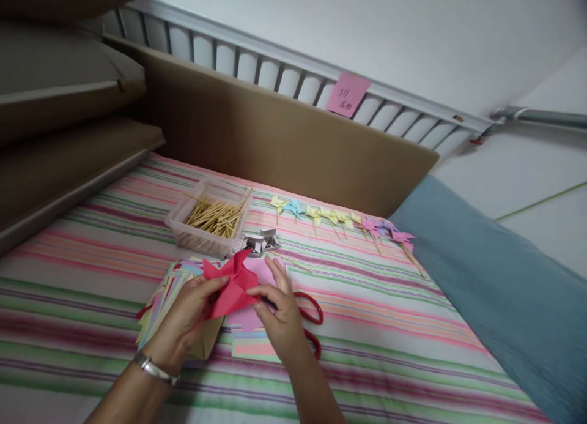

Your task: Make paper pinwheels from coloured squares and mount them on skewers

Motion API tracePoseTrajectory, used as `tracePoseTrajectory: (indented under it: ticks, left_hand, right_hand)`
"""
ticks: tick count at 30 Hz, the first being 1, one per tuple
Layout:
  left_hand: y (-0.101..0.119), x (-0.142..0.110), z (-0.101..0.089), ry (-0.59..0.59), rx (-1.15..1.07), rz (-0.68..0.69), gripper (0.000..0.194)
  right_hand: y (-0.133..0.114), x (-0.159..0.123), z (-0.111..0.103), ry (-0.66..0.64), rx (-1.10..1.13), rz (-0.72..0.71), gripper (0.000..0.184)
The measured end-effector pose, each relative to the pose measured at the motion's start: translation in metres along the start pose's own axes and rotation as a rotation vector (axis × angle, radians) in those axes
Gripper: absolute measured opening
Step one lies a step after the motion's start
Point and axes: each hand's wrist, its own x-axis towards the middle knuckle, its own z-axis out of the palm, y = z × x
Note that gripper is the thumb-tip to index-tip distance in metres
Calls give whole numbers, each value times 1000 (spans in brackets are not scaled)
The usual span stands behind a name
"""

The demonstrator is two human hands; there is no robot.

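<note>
A red paper pinwheel (238, 283) with its blades folded toward the middle is held up above the coloured papers. My left hand (190, 304), with a silver bracelet at the wrist, pinches it from the left, thumb on top. At its lower right blade, the thumb and index finger of my right hand (277, 317) close on the paper, while the other fingers stay raised. Beneath lie a fanned stack of coloured paper strips and sheets (165, 304) and a pink sheet (261, 270). Red-handled scissors (317, 308) lie partly hidden behind my right hand.
A clear plastic box (202, 243) full of wooden sticks (215, 216) stands beyond my hands, beside small open boxes (261, 243) of dark bits. Several finished pinwheels (328, 215) lie along the back right. A cardboard panel (275, 136) borders the striped cloth (394, 338); cartons (68, 130) rise left.
</note>
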Motion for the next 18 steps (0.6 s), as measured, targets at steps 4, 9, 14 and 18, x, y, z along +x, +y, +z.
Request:
tracePoseTrajectory:
  ticks: [4,9,14,18]
  left_hand:
    - [-3,1,1,-23,53,-14,13]
    - [-14,4,4,-36,118,-51,22]
    - [-22,3,9,-41,168,-43,21]
    - [-25,3,10,-50,153,-48,18]
  right_hand:
    - [-4,1,0,-5,63,68,16]
    - [-7,2,0,-7,52,184,8]
    - [-11,3,1,34,-16,281,6]
    - [-12,4,1,41,-39,297,6]
